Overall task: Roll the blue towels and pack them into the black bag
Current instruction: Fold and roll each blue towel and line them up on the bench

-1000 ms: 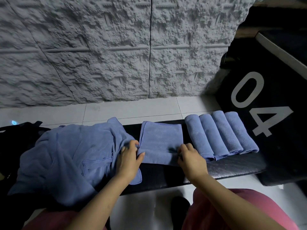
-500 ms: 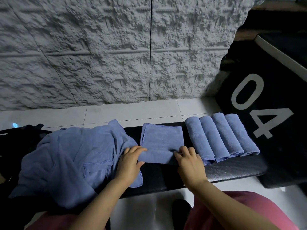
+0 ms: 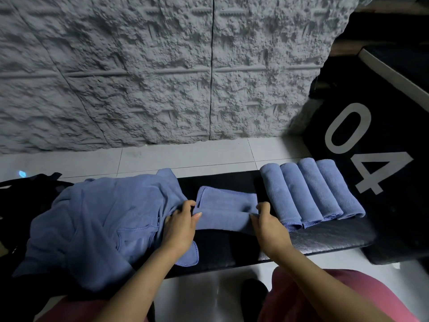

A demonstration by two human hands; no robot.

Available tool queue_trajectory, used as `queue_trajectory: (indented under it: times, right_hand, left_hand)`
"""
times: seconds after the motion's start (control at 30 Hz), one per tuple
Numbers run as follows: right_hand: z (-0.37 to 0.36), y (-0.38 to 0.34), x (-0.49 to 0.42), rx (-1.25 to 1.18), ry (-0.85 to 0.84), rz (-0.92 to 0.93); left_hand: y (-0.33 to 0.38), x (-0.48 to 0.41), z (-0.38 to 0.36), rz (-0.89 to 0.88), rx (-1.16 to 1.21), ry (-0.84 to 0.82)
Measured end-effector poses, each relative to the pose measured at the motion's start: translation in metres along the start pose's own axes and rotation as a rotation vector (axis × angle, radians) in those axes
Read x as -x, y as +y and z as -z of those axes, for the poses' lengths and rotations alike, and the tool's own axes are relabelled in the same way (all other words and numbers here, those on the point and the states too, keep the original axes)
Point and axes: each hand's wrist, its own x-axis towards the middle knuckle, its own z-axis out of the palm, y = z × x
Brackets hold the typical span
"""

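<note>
The left hand (image 3: 180, 231) and the right hand (image 3: 270, 228) were apart, each with its fingers curled round one end of a half-rolled towel (image 3: 226, 203) that lay in the middle of the black worktop (image 3: 325, 238). The towel's near part was rolled, and its far part lay flat. Just to its right, four rolled towels (image 3: 308, 194) lay side by side, touching. A heap of loose blue towels (image 3: 97, 224) lay to the left, against the black bag (image 3: 27, 191).
</note>
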Motion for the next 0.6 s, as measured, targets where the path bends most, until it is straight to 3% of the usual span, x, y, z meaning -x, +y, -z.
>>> queue_trajectory:
  times: [0.1,0.2,0.37,0.47,0.6]
  right_hand:
    - [0.002,-0.005,0.001,0.047,0.007,0.006]
    - [0.006,-0.007,0.002,0.211,0.133,0.116]
    - [0.008,-0.01,0.008,0.402,0.132,0.277]
    - [0.005,-0.01,0.013,0.484,0.086,0.358]
    - [0.0,-0.006,0.012,0.595,0.026,0.318]
  left_hand:
    - [0.004,0.003,0.003,-0.048,-0.093,0.008]
    - [0.008,0.007,0.005,-0.074,-0.046,0.094]
    - [0.007,0.006,0.007,-0.299,-0.03,0.242]
    - [0.004,0.007,0.011,-0.355,-0.112,0.147]
    - [0.003,0.011,0.008,-0.335,-0.29,0.054]
